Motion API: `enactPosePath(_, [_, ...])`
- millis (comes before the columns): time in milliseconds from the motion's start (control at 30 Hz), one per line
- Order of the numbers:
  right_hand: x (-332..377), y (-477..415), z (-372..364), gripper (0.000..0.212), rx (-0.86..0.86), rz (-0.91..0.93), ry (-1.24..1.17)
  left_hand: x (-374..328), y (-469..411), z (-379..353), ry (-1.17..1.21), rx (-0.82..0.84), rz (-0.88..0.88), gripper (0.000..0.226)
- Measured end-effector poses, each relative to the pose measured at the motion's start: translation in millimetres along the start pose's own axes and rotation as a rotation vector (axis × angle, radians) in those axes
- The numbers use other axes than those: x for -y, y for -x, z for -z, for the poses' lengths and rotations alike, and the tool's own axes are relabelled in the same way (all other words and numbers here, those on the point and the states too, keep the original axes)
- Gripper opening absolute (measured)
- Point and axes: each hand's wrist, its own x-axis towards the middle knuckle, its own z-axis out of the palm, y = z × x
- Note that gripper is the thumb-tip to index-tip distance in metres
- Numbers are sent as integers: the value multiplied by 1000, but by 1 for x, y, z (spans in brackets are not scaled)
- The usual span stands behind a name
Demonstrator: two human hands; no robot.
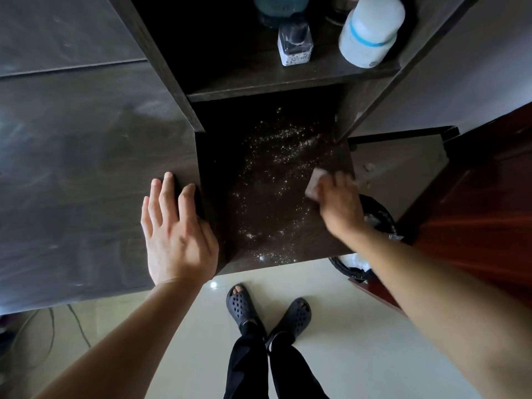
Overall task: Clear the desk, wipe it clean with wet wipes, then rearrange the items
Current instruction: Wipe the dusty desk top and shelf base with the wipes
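Dark wood forms the desk (86, 168), whose lower board (218, 174) is strewn with white specks (276, 168). The left hand (175, 234) rests flat, fingers straight, on the desk top's edge. The right hand (341, 203) grips a folded wet wipe (315, 182) against the speckled board, above a bin (349, 270).

left hand (175, 234) lies flat on the dark wooden desk top (86, 168), at its right edge; right of it, lower, a dark crumb-strewn shelf (224, 168), where the right hand (341, 205) holds a white folded wipe (313, 185); black round bin (342, 267) beneath its right side
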Motion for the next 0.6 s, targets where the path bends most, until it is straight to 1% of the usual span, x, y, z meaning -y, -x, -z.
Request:
enactPosePath(67, [8,54,-5,12,31,194,-54,0,-1,1,2,1,3,52])
enactPosePath(133, [0,82,-8,10,60,365,-114,-1,-1,1,-5,7,7,51])
enactPosePath(167, [-9,77,-9,12,75,409,-113,-1,-1,1,-5,9,10,51])
enactPosePath(200, [-17,62,-11,14,72,411,-96,-1,-2,2,-5,8,12,51])
enactPosePath(233, [-22,41,-11,16,43,354,-68,-1,-2,2,-5,8,12,51])
enactPosePath(333, [-25,-27,-6,20,7,-12,-27,-2,-2,2,-5,14,13,51])
enactPosePath(367, [-18,-35,-6,20,-11,-106,-37,-2,-2,2,-6,11,13,51])
enactPosePath(400, [-6,-31,-5,18,-29,-153,-45,-2,-2,2,-8,10,12,51])
enactPosePath(433, [8,-17,-6,15,-37,-119,-34,-1,-1,2,-7,12,12,52])
enactPosePath(467, [20,6,-7,11,-4,-39,-38,-1,-1,3,-6,14,12,52])
enactPosePath(533, [33,57,-8,11,64,196,-96,-1,-1,3,-11,14,12,52])
enactPosePath(600, [19,70,-9,14,92,372,-164,-2,-2,3,-15,20,16,52])
